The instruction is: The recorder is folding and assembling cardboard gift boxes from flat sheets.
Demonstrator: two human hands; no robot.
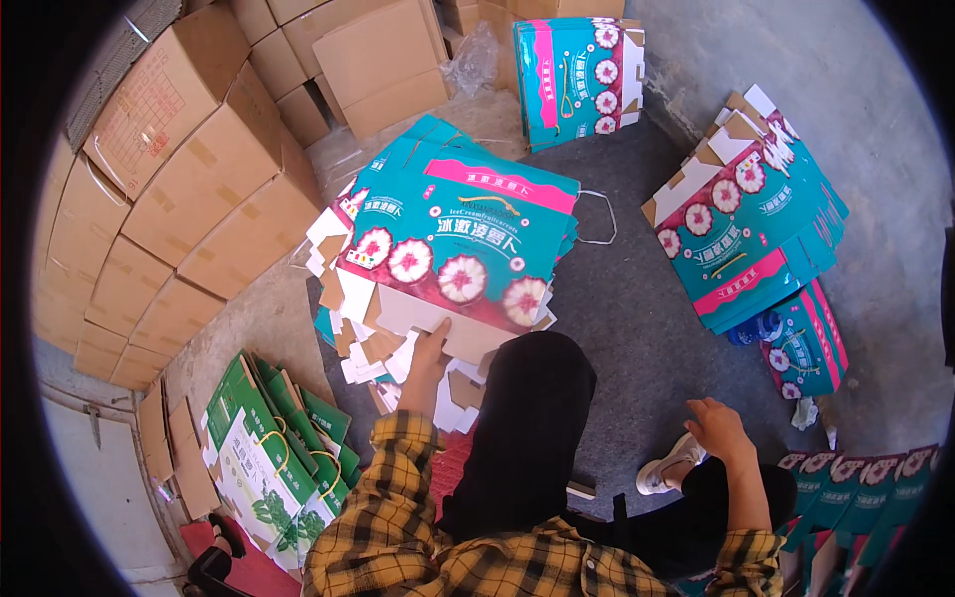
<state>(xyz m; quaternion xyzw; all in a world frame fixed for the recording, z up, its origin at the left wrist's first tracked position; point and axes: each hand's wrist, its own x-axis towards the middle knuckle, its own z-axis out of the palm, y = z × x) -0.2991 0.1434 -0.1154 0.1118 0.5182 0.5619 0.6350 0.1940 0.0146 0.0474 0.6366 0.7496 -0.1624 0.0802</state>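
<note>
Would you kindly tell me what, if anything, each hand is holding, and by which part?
The left hand touches the pale flap of the top teal carton; whether it grips cannot be told. The right hand holds nothing visible.

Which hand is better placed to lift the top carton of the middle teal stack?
Probably the left hand: it touches the pale flap of the top carton. The right hand is apart, near the white shoe.
</note>
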